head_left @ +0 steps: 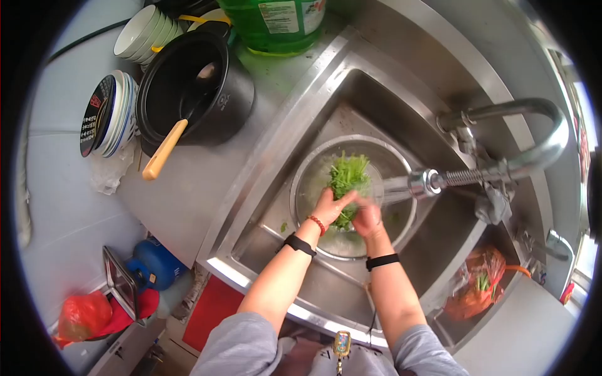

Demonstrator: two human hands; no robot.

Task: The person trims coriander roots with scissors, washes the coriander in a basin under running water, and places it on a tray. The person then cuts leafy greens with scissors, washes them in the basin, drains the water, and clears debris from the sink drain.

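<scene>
Leafy green vegetables [349, 174] lie between my hands, over a round metal basin [301, 182] that holds water and stands in the sink. My left hand [330, 208] is closed round the near left side of the bunch, thumb stretched across it. On the right side my right hand [368, 218] touches the greens; its fingers are smeared by motion. Water runs from the faucet head [426, 182] onto the bunch and the right fingers. Loose green bits float in the basin.
A black pot [235, 103] with a wooden-handled ladle [165, 150] stands on the left counter, near stacked plates [119, 113] and bowls [139, 34]. A green jug [276, 28] is behind. The right compartment holds a bagged vegetable [480, 285]. The curved faucet [552, 135] reaches over the sink.
</scene>
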